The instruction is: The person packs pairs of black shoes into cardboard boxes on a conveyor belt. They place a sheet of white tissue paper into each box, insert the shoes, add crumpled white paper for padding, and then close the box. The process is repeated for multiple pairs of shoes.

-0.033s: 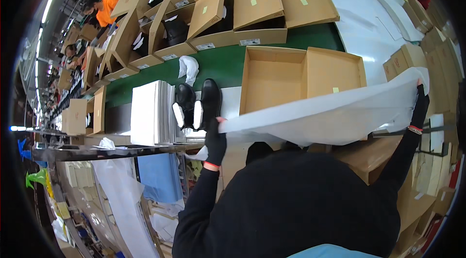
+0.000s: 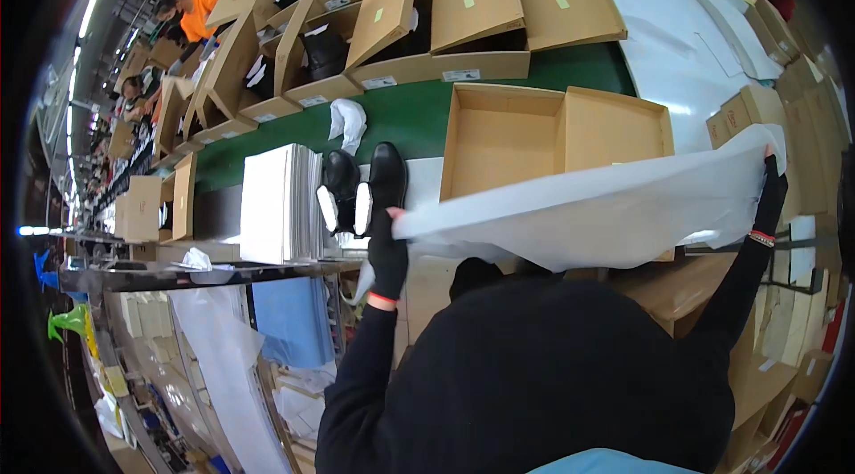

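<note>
A long sheet of white tissue paper [image 2: 570, 211] stretches between my two hands, sagging a little in the middle. My left hand [image 2: 389, 247], in a black sleeve-like glove with bare fingertips, pinches one end beside the boots. At the far right my right hand [image 2: 773, 173] grips the other end. Behind the paper lies an open brown shoebox [image 2: 503, 140] with its lid [image 2: 619, 128] against its right side; the paper covers their near edges. A pair of black boots [image 2: 386, 173] with white stuffing lies left of the box, next to a stack of white sheets [image 2: 267, 207].
Several open shoeboxes [image 2: 392, 73] with boots line the green conveyor [image 2: 267, 140]. Crumpled tissue [image 2: 347, 122] rests on it. A white table [image 2: 659, 37] stands at the back right. Stacked cartons [image 2: 757, 109] are on the right. A person in orange [image 2: 198, 15] works at the far left.
My left hand has shifted slightly left, drawing its end of the tissue paper with it. My right hand stays almost in place.
</note>
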The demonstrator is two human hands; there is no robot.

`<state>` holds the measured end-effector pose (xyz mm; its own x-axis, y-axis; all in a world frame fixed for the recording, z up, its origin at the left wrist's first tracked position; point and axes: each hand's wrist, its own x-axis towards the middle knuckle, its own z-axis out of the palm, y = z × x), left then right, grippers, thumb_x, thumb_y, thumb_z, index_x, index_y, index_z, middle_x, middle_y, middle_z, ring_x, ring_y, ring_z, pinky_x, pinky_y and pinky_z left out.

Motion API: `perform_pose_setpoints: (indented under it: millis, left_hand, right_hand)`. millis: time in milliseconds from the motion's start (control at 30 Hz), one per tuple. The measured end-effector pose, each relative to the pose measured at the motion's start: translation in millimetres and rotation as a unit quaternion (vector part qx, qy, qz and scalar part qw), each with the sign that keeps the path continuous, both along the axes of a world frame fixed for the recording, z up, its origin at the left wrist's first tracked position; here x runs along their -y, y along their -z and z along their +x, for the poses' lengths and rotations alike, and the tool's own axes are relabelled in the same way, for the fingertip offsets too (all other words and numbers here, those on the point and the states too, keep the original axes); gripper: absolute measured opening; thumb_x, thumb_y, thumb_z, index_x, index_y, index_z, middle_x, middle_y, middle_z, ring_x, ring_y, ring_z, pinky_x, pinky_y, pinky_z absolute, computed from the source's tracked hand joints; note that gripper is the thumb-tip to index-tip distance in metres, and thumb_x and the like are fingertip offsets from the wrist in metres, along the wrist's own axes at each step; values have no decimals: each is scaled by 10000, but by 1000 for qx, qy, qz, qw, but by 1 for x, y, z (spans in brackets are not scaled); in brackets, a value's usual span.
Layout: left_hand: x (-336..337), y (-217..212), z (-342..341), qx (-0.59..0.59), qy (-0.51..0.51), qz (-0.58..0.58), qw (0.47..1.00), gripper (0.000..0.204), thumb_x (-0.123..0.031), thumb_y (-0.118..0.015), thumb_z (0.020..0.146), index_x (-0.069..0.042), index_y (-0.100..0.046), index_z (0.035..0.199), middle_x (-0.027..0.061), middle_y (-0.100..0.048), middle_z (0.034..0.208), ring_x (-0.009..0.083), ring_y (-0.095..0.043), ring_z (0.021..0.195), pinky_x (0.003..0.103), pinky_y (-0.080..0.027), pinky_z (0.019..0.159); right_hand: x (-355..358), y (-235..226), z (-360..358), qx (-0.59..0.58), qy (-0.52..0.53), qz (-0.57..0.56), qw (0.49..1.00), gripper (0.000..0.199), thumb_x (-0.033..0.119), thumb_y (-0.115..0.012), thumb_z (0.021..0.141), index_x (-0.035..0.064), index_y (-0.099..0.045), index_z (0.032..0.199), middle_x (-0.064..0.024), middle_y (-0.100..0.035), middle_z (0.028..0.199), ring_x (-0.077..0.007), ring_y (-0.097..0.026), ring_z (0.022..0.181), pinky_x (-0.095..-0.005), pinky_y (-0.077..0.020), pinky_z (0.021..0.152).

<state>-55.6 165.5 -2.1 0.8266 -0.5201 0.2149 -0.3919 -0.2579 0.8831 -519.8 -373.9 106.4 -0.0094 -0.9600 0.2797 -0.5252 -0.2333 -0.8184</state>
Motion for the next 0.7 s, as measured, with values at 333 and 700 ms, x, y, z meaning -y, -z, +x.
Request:
perform_pose_setpoints:
  millis: [333, 700]
  left_hand:
    - [34, -69, 171, 53, 149, 252, 955, 227, -227, -615, 884, -34, -672, 988, 123, -687, 865, 241, -663, 793, 338, -493, 727]
    - [163, 27, 253, 467, 40, 330, 820, 364, -406, -604, 851, -145, -614, 1105, 73, -618, 1076, 299, -522, 1144, 526, -302, 1004]
  right_hand:
    - [73, 89, 27, -193, 18, -21, 981, 683, 520, -642, 835, -50, -582, 1208, -242, -604, 1200, -361, -556, 1153, -393, -429, 962]
    - [100, 130, -6, -319, 111, -21, 941, 702, 605, -585, 820, -21, -643, 1134, -247, -641, 1109, -394, -599, 1065, -424, -469, 908]
